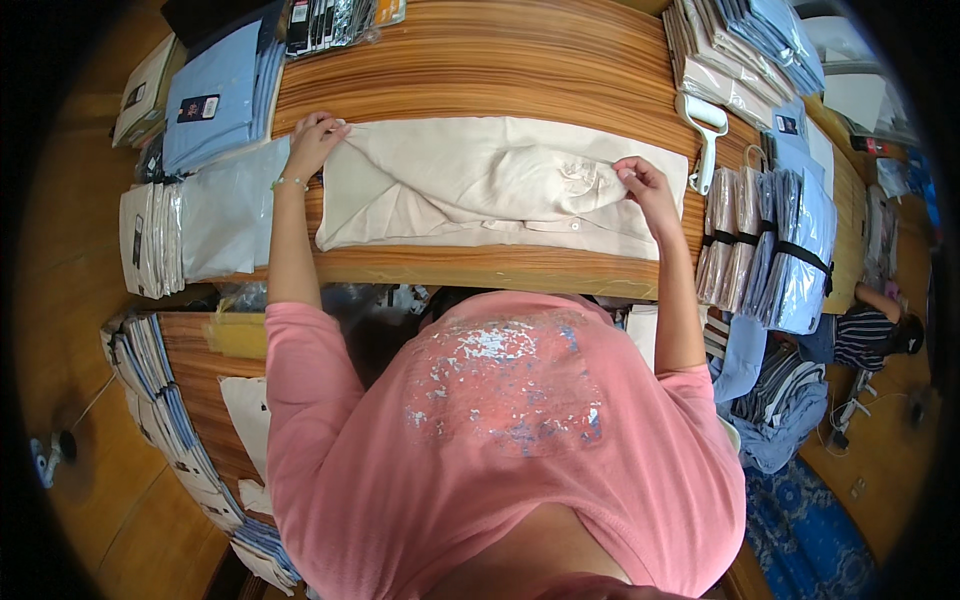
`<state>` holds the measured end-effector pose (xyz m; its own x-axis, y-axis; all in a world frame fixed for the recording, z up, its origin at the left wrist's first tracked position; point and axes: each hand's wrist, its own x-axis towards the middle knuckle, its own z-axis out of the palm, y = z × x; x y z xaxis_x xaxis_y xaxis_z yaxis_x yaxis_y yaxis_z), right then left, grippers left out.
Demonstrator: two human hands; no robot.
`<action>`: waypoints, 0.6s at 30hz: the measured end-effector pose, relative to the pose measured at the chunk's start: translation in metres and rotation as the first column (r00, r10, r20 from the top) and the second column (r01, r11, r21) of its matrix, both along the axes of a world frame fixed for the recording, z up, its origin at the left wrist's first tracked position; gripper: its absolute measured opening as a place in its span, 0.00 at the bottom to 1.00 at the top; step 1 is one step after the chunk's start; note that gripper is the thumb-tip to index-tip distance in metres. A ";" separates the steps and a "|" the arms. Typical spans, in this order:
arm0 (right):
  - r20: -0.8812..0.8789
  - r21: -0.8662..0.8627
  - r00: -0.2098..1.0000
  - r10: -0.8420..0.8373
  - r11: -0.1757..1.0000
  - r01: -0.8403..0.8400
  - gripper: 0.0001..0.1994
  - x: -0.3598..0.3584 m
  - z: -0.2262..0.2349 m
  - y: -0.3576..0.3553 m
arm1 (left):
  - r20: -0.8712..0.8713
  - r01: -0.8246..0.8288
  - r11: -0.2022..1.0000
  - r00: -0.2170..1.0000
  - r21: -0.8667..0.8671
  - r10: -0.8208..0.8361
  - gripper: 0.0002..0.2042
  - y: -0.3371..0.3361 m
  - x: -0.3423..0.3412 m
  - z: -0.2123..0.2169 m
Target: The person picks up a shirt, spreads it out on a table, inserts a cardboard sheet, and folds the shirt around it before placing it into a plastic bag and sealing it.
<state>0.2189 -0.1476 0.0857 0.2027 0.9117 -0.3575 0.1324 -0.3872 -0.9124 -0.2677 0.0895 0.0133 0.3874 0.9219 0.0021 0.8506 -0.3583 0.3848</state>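
Note:
A cream shirt (450,190) lies folded into a long strip across the wooden table (480,50) in front of me. Its upper left corner is pinched in my left hand (316,142). At the right part of the strip, the fingers of my right hand (646,188) are closed on a bunched, wrinkled edge of the same shirt. Small buttons show along the lower middle of the cloth. Just beyond my right hand, a white lint roller (706,140) rests on the table.
Folded blue shirts (215,90) and cream shirts (150,240) are stacked at the left. Bagged shirts (715,50) sit at the far right, with strapped bundles (790,245) nearer. A person in a striped top (865,335) is off to the right.

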 end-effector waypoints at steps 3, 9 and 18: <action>0.062 -0.024 0.998 -0.031 0.999 0.033 0.06 0.005 -0.028 0.000 | -0.023 0.007 1.000 1.000 0.008 -0.007 0.15 -0.003 0.000 0.004; 0.044 -0.013 0.998 -0.051 0.999 0.052 0.06 0.007 -0.043 0.003 | -0.171 -0.003 1.000 0.985 -0.018 -0.001 0.13 -0.015 0.001 0.036; 0.086 0.115 0.988 -0.131 0.986 0.121 0.05 0.002 -0.048 0.012 | 0.152 0.244 0.939 0.946 0.242 -0.285 0.20 -0.064 0.082 0.032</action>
